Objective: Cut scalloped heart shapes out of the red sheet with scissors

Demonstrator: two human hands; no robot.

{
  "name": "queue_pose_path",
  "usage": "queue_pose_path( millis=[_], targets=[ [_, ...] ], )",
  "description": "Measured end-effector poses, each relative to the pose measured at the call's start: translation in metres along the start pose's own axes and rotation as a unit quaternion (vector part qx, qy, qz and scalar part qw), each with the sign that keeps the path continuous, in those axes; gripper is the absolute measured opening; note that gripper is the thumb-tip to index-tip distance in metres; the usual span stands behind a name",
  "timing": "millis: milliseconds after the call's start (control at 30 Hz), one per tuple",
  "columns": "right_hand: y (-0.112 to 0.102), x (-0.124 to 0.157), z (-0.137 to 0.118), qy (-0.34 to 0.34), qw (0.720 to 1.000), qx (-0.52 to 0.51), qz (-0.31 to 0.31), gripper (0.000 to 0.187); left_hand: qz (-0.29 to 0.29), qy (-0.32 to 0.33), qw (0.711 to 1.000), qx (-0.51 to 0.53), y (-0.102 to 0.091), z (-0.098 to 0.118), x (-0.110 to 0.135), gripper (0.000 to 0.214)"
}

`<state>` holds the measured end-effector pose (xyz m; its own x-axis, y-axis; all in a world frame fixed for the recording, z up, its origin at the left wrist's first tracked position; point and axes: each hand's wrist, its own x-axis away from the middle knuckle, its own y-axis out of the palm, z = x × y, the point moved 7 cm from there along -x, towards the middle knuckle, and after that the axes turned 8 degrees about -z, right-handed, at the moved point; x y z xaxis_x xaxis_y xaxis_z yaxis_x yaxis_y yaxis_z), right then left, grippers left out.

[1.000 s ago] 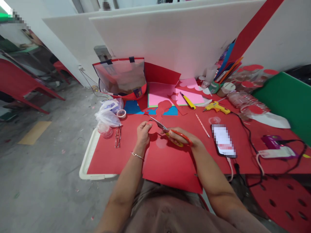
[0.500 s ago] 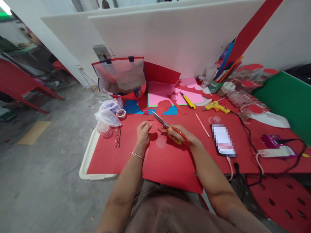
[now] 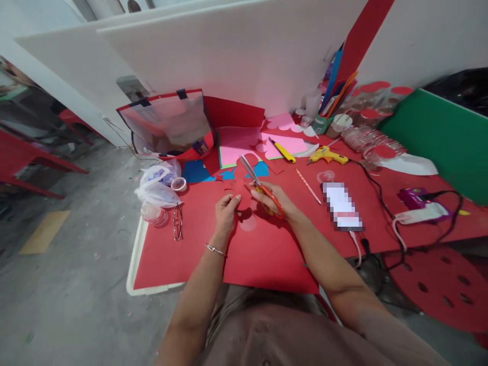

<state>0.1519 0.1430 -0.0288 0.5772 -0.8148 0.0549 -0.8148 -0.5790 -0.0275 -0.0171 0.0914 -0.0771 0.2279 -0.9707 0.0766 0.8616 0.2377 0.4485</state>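
Observation:
My left hand [image 3: 225,212] pinches a small red paper piece [image 3: 241,195] just above the red sheet [image 3: 267,254] that covers the table. My right hand [image 3: 275,199] grips orange-handled scissors [image 3: 261,187]; their blades point up and away, beside the paper piece. A thin bracelet sits on my left wrist. A pale round disc [image 3: 248,223] lies on the sheet just below both hands.
Spectacles [image 3: 177,223], a tape roll [image 3: 178,184] and a plastic bag [image 3: 156,185] lie left. A phone [image 3: 341,206], yellow glue gun [image 3: 328,155], yellow cutter [image 3: 282,150], pink paper [image 3: 244,145] and cables lie right and behind. A clear red-trimmed bag [image 3: 168,124] stands at the back.
The scissors' blades have swung from pointing left to pointing up and away. Both hands sit slightly farther from me, and the camera has shifted a little.

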Motion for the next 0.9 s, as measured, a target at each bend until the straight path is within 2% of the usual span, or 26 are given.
queue_pose_path(
  millis=[67, 200, 300, 433, 633, 900],
  targets=[
    [0.004, 0.004, 0.002, 0.02, 0.997, 0.002, -0.073, 0.065, 0.016, 0.016, 1.0, 0.015, -0.005, 0.005, -0.002, 0.033],
    [0.014, 0.013, -0.001, 0.005, 0.98, 0.02, -0.197, 0.061, 0.049, 0.051, 0.997, 0.028, -0.015, 0.016, -0.005, 0.027],
    [0.02, 0.018, -0.003, 0.009, 0.968, 0.026, -0.249, 0.062, 0.057, 0.053, 0.996, 0.039, -0.018, 0.02, -0.005, 0.028],
    [0.021, 0.019, -0.009, 0.019, 0.967, 0.037, -0.251, 0.062, 0.055, 0.055, 0.996, 0.045, -0.016, 0.021, -0.004, 0.028],
    [0.023, 0.021, -0.015, 0.053, 0.964, 0.04, -0.256, 0.078, 0.062, 0.049, 0.996, 0.044, -0.019, 0.02, -0.005, 0.031],
    [0.021, 0.021, -0.017, 0.063, 0.965, 0.055, -0.249, 0.075, 0.062, 0.05, 0.996, 0.043, -0.017, 0.022, -0.005, 0.032]
  ],
)
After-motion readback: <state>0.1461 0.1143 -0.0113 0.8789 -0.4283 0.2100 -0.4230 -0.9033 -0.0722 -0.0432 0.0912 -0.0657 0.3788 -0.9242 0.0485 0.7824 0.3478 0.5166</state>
